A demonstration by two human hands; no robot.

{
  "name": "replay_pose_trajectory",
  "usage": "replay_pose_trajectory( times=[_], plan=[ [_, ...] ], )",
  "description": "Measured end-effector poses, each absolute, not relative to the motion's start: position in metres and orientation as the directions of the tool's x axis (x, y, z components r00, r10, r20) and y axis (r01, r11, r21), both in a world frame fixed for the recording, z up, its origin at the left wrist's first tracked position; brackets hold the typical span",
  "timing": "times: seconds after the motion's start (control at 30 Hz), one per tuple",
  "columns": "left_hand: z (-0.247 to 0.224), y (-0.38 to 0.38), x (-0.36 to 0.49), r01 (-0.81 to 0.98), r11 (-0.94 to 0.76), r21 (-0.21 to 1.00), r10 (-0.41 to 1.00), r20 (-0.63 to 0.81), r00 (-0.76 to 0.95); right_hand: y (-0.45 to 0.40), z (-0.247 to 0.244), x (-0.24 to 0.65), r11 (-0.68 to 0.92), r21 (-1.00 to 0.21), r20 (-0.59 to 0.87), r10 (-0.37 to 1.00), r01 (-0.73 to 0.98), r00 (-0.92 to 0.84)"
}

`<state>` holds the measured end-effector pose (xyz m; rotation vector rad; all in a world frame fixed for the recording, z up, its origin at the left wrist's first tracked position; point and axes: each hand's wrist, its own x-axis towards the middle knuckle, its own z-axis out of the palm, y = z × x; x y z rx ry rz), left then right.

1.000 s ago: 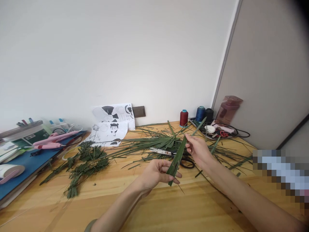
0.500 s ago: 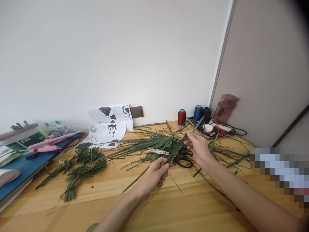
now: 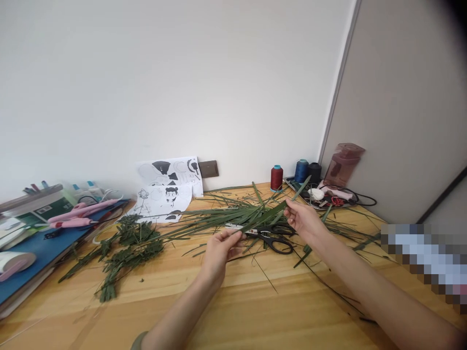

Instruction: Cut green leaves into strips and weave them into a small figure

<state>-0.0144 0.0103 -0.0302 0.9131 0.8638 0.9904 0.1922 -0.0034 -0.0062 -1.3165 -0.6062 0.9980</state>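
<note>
A long green leaf blade (image 3: 267,216) is stretched slantwise between my two hands, above the wooden table. My left hand (image 3: 225,247) pinches its lower left end between thumb and fingers. Farther up the blade, my right hand (image 3: 302,218) pinches it, with the tip sticking out beyond the fingers. Beneath the blade lie black-handled scissors (image 3: 279,244), partly covered by it. A loose heap of long green leaves (image 3: 215,217) spreads behind and around the scissors. Left of my left hand lies a darker bunch of leafy stems (image 3: 134,248).
Thread spools in red (image 3: 276,178), blue (image 3: 301,171) and black stand at the back, near a pink bottle (image 3: 345,165). Printed sheets (image 3: 168,189) lean against the wall. Pink glue guns (image 3: 75,216) lie on the left over a blue board (image 3: 47,260).
My left hand has moved left and slightly up along with its end of the leaf, so the blade lies flatter. My right hand keeps its hold. The view has shifted slightly.
</note>
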Motion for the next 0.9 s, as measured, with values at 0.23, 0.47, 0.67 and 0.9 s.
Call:
replay_pose_trajectory(
  times=[0.23, 0.47, 0.67, 0.9],
  plan=[
    [-0.021, 0.034, -0.030, -0.535, 0.089, 0.840, 0.989, -0.138, -0.051, -0.009, -0.024, 0.191, -0.084, -0.990, -0.109, 0.967, -0.114, 0.229],
    [-0.015, 0.037, -0.033, -0.562, 0.019, 0.827, 0.990, -0.096, -0.108, -0.027, -0.015, 0.174, -0.132, -0.974, -0.169, 0.965, 0.186, -0.201],
    [-0.013, 0.029, -0.027, -0.517, 0.061, 0.854, 0.997, -0.080, -0.014, -0.031, -0.008, 0.142, 0.052, -0.962, -0.029, 0.956, 0.269, -0.290],
    [-0.011, 0.021, -0.022, -0.436, 0.191, 0.879, 0.977, -0.126, 0.173, -0.029, -0.022, 0.132, 0.033, -0.984, -0.006, 0.975, 0.174, -0.222]
  ],
)
